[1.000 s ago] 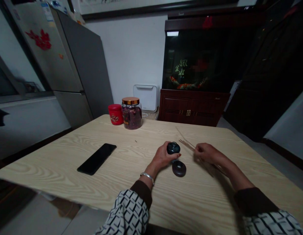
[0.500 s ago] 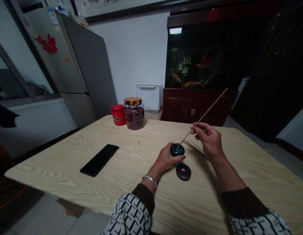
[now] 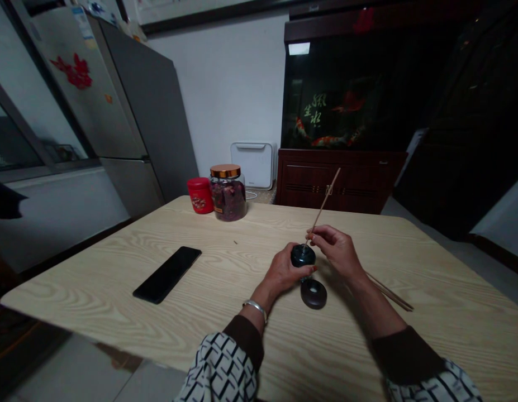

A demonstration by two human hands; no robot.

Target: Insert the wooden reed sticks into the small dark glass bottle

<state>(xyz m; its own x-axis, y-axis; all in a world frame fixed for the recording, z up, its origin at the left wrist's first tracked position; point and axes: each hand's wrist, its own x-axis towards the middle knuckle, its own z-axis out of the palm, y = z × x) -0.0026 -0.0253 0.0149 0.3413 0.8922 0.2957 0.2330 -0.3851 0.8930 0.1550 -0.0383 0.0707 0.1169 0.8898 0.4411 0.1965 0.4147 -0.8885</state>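
Note:
My left hand (image 3: 284,272) is wrapped around a small dark round pot (image 3: 303,254) that stands on the wooden table (image 3: 225,312). My right hand (image 3: 336,251) pinches a thin incense stick (image 3: 324,202) near its lower end; the stick slants up and to the right, and its lower tip is at the pot's top. A dark ring-shaped lid (image 3: 313,293) lies on the table just in front of the pot. Behind my right wrist, several more sticks (image 3: 388,293) lie flat on the table.
A black phone (image 3: 167,274) lies on the table's left. At the far edge stand a red tin (image 3: 200,195) and a glass jar (image 3: 228,192) with a copper lid. Beyond are a fridge (image 3: 128,111), a white appliance (image 3: 252,164) and a fish tank (image 3: 338,100) on a dark cabinet.
My right hand picked one stick from the pile, raised it, then brought it left and down so its lower end meets the pot. My left hand kept its hold on the pot.

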